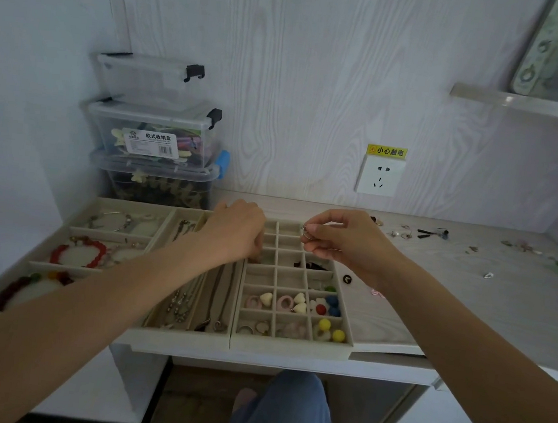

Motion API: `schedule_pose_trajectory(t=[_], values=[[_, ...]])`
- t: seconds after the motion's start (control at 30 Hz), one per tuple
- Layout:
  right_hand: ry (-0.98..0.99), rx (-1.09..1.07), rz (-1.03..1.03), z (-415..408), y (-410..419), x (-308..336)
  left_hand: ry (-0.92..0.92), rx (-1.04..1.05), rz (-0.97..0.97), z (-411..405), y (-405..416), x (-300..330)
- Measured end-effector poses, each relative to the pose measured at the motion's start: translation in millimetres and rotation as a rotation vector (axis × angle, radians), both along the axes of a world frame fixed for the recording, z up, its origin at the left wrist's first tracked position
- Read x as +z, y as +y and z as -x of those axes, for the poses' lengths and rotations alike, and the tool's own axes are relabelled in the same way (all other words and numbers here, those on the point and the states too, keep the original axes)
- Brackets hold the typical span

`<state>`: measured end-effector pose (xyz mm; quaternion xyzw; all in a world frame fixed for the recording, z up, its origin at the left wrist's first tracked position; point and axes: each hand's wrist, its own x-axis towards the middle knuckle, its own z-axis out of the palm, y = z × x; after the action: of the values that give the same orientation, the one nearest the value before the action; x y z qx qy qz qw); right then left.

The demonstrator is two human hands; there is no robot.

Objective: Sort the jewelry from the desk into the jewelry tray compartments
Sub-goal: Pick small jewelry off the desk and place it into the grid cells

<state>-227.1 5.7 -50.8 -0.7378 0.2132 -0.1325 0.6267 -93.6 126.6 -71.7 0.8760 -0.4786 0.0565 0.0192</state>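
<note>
The fingers [312,237] of the right hand [346,242] are curled together and pinch a small silver ring [305,232] between thumb and fingertips, holding it in the air just above the far compartments of the gridded jewelry tray [342,350]. That hand is turned palm inward, its wrist bent, and the bare forearm runs back toward the lower right corner. The left hand [234,232] hangs knuckles up over the tray's left edge, its fingers bent downward with the tips dipping into a small compartment; whether they hold anything cannot be told. Its forearm stretches back across the necklace tray [185,334] to the lower left. Nearer compartments of the grid hold heart-shaped pieces [299,303], blue and red beads [328,306] and yellow beads [330,330]. More small jewelry pieces [403,232] lie scattered on the tabletop [468,300] to the right, well apart from the trays.
</note>
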Motion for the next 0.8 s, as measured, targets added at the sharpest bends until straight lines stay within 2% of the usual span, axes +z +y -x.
schedule_pose_trajectory(t=[0.3,0.5,0.67,0.8], values=[[0.006,0.008,-0.010,0,-1,-2,0.060,0.044,-0.038,-3,-6,6],[0.003,0.008,-0.007,1,-2,-2,-0.064,0.036,-0.052,3,-9,0],[0.006,0.006,-0.005,3,-2,-1,-0.002,0.023,0.022,2,-6,4],[0.014,0.008,0.010,1,-1,-2,-0.073,0.048,-0.027,7,-10,-4]])
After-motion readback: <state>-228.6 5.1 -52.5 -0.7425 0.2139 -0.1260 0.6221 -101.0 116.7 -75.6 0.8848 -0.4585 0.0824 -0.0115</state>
